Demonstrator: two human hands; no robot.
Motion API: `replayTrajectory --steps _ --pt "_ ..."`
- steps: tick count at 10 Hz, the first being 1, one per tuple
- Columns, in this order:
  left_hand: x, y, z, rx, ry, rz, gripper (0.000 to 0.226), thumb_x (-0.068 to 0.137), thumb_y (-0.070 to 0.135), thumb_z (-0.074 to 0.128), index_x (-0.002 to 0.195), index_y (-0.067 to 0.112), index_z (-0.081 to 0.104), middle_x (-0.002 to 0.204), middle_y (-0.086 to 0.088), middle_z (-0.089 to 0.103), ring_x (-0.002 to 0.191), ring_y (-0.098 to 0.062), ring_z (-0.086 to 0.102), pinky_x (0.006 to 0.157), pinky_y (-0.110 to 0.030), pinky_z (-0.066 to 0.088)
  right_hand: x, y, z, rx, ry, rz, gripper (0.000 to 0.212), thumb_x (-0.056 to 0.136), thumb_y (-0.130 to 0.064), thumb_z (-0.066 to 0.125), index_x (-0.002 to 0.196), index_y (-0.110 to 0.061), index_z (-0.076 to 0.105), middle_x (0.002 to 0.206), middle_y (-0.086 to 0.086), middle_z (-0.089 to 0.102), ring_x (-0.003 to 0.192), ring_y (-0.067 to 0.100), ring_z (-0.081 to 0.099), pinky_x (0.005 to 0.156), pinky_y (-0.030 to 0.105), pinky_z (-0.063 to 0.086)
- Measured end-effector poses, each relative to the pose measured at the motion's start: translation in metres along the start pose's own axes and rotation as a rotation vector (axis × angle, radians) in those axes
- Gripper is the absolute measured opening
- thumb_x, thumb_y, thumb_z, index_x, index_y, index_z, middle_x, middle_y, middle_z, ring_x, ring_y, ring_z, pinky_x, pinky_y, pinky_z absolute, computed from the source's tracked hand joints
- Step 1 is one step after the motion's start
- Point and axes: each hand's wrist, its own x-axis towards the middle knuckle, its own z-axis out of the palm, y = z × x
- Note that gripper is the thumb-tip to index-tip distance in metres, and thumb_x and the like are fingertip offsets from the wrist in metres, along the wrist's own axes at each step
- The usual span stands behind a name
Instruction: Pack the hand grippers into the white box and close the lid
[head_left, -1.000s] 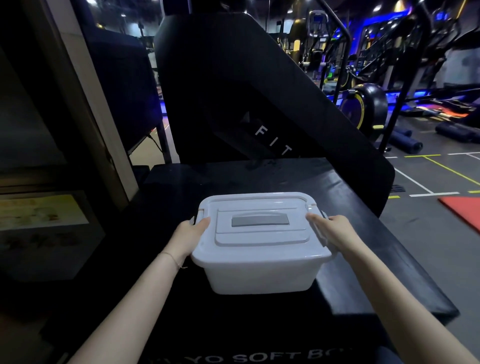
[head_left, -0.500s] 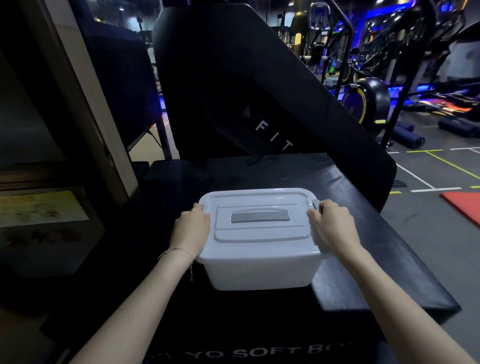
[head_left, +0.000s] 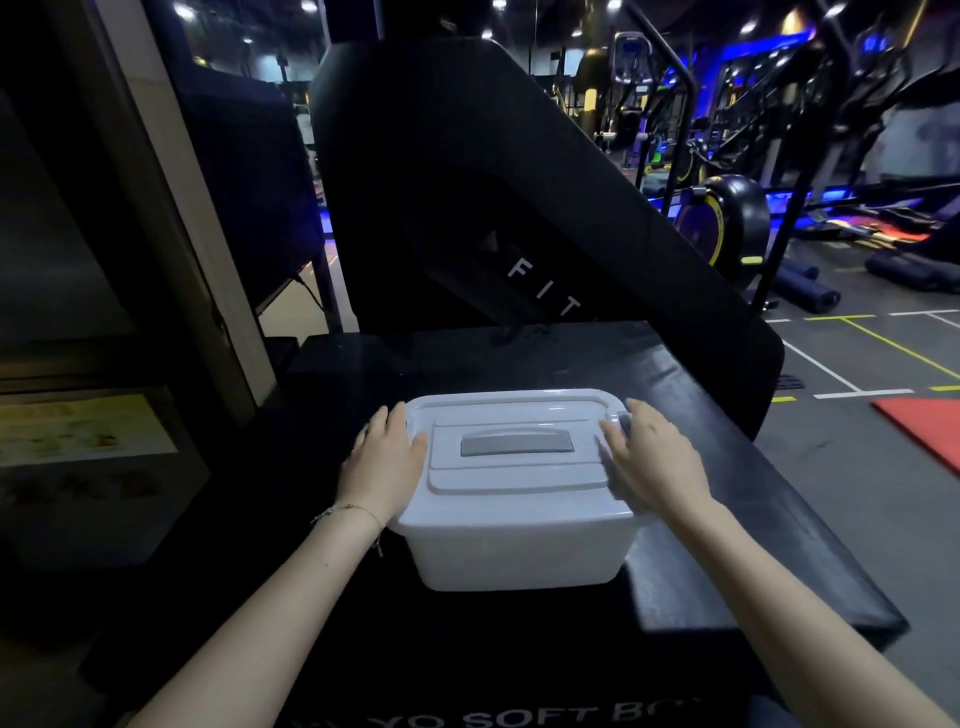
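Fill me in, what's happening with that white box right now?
A person stands over a white box that sits on a black padded platform in a gym. Its lid is on, grey handle lying flat. The left hand lies open on the lid's left edge, the right hand open on its right edge by the side latch. No hand grippers are visible; whether they are inside cannot be told.

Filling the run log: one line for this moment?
lid: on white box | left hand: flat on lid | right hand: flat on lid
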Motion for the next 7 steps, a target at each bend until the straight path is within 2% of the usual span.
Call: replayTrajectory --steps 1,2,3,5,6,7 --pt "-0.003 0.003 -0.003 0.017 -0.054 0.151 0.063 0.097 0.050 0.030 0.151 0.024 0.010 0.160 0.003 0.004 0.147 -0.017 0.000 0.117 -0.039 0.008 0.000 -0.003 -0.002 -0.035 -0.021 -0.202 0.063 0.095 -0.047 0.038 0.145 -0.010 0.028 0.154 0.009 0.027 0.144 0.021 0.019 0.114 0.036 0.019" --pt "-0.004 0.006 -0.006 0.064 -0.141 0.316 0.066 0.095 0.056 0.030 0.151 0.029 0.008 0.159 0.012 0.003 0.146 -0.009 -0.006 0.118 -0.041 0.002 -0.003 -0.007 -0.006 -0.050 -0.116 -0.350 0.069 0.094 -0.051 0.036 0.148 -0.012 0.021 0.158 0.005 0.017 0.146 0.017 0.009 0.118 0.035 0.010" --pt "0.000 0.010 -0.008 0.130 -0.231 0.407 0.072 0.089 0.065 0.030 0.150 0.033 0.008 0.159 0.013 0.004 0.146 -0.008 -0.006 0.118 -0.040 0.001 -0.005 -0.012 -0.007 -0.088 -0.223 -0.447 0.071 0.093 -0.053 0.037 0.149 -0.014 0.017 0.159 0.001 0.010 0.147 0.014 0.002 0.118 0.034 0.004" --pt "0.006 0.015 -0.004 0.218 -0.360 0.442 0.072 0.088 0.068 0.029 0.149 0.038 0.005 0.159 0.013 -0.001 0.145 -0.007 -0.010 0.117 -0.047 -0.006 0.002 -0.020 -0.003 -0.271 -0.402 -0.464 0.083 0.085 -0.070 0.031 0.150 -0.027 0.003 0.160 -0.002 -0.006 0.146 0.015 -0.011 0.118 0.044 -0.002" --pt "0.011 0.015 -0.003 0.207 -0.379 0.441 0.072 0.087 0.069 0.026 0.149 0.039 0.006 0.159 0.014 -0.001 0.145 -0.005 -0.009 0.118 -0.045 -0.006 0.011 -0.021 0.003 -0.254 -0.425 -0.460 0.085 0.083 -0.072 0.031 0.150 -0.027 0.005 0.160 -0.002 -0.004 0.146 0.013 -0.010 0.118 0.042 0.000" --pt "0.024 0.020 -0.006 0.172 -0.323 0.479 0.077 0.081 0.073 0.021 0.149 0.040 0.005 0.158 0.016 -0.003 0.144 -0.003 -0.012 0.118 -0.042 -0.006 0.028 -0.027 0.004 -0.196 -0.389 -0.467 0.084 0.084 -0.070 0.032 0.150 -0.026 0.005 0.160 -0.005 -0.004 0.145 0.009 -0.010 0.118 0.039 -0.001"
